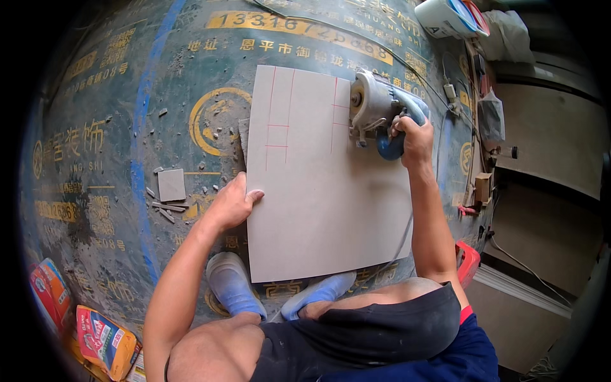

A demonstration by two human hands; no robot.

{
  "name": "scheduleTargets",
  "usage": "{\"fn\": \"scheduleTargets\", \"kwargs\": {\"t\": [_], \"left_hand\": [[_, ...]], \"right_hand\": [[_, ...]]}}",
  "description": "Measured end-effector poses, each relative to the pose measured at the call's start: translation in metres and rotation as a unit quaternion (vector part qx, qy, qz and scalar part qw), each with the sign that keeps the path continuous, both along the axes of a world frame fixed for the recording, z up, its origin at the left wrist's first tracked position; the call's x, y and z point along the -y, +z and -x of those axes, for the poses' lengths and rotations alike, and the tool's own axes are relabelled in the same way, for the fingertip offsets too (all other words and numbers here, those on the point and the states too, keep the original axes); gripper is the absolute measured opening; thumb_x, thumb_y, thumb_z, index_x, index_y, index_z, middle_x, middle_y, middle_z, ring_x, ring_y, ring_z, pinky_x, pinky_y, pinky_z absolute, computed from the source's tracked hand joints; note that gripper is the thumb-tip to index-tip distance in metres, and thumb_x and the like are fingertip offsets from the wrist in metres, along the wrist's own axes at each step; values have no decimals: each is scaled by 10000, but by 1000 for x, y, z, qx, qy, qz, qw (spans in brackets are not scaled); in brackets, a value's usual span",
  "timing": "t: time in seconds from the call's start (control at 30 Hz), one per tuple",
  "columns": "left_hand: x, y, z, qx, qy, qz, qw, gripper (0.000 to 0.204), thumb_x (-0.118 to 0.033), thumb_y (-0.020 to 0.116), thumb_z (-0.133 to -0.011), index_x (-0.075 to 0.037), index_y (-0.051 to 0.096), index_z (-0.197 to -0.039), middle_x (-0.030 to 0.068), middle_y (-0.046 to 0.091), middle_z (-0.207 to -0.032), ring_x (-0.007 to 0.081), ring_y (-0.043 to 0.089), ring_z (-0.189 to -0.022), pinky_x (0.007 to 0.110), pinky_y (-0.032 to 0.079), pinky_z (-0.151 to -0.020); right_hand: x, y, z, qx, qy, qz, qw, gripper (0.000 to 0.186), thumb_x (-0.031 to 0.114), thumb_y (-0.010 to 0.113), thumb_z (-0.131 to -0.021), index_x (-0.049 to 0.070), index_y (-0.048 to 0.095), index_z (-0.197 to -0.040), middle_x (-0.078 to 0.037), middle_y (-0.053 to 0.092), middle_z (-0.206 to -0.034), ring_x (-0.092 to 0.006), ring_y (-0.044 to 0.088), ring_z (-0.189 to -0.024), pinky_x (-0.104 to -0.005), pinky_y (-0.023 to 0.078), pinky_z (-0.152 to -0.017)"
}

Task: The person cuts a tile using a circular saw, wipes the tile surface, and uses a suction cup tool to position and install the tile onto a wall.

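Dark shorts (356, 334) on the person's bent legs lie closest to view, on the near side of a large pale slab (318, 216). That slab lies flat over a printed green floor covering (165, 121), directly ahead of the person. Thin red lines (278, 125) cross its far left part, and more run near its far right.

On the slab's far right part sits a handheld power saw (372, 102), grey-bodied with a blue handle. The person's right hand (417, 137) is wrapped firmly around that handle. Whether the blade is biting into the slab cannot be told from this angle. The left hand (232, 202) clasps the slab's left edge, thumb laid over the top face, the other fingers partly hidden at the rim.

Left of the slab lie a small square offcut (171, 185) and several narrow slivers (167, 207), with crumbs of debris scattered around. Blue tape (138, 175) runs along the covering, farther left of the slab. Two feet in blue-and-white footwear (232, 283) are planted by its near edge. Beyond its far right corner stands a white bucket (445, 19); well off its near left corner rests an orange bag (105, 344).
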State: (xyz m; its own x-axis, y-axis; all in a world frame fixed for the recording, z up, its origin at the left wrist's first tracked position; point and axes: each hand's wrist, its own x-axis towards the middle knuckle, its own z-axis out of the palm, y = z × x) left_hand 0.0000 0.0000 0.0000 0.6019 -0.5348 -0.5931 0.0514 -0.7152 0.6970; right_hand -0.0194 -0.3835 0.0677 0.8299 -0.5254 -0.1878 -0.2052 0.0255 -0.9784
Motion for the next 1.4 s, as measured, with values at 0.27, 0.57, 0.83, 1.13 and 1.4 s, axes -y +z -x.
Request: {"fn": "scheduleTargets", "kwargs": {"t": [0.27,0.57,0.83,1.13,1.4], "left_hand": [[-3,1,-3,5,0,1,1000,417,-269,579,-924,72,481,-1143,304,572,-1179,435,527,-1148,454,425,-968],[0,-3,-2,9,-5,-3,1000,416,-271,578,-925,76,481,-1134,309,574,-1171,435,530,-1146,453,427,-970],[1,1,-1,11,-3,-3,1000,412,-265,587,-919,75,488,-1131,305,584,-1157,433,538,-1135,447,435,-959],[-1,-5,0,8,-3,-6,1000,414,-264,589,-918,73,492,-1138,299,583,-1157,435,537,-1131,452,435,-956],[0,-2,1,15,-4,-4,1000,420,-269,586,-921,72,488,-1146,299,578,-1170,434,532,-1143,451,430,-965]], "right_hand": [[-9,2,1,1,3,6,1000,69,26,549,-750,-7,598,-786,-50,571,-666,-128,527,-564,-256,444,-545],[-7,4,7,-8,9,-4,1000,102,36,549,-742,-12,607,-812,-46,565,-656,-125,519,-563,-248,439,-551],[-7,4,9,-14,-1,-3,1000,229,38,558,-736,-43,633,-937,-40,569,-660,-119,514,-561,-246,435,-551],[-8,13,16,28,-21,-31,999,194,15,533,-732,-52,626,-889,-61,568,-652,-126,516,-549,-247,439,-533],[-14,29,-16,79,-31,-34,996,21,9,526,-714,3,545,-711,-74,552,-638,-147,513,-537,-263,433,-524]]}}
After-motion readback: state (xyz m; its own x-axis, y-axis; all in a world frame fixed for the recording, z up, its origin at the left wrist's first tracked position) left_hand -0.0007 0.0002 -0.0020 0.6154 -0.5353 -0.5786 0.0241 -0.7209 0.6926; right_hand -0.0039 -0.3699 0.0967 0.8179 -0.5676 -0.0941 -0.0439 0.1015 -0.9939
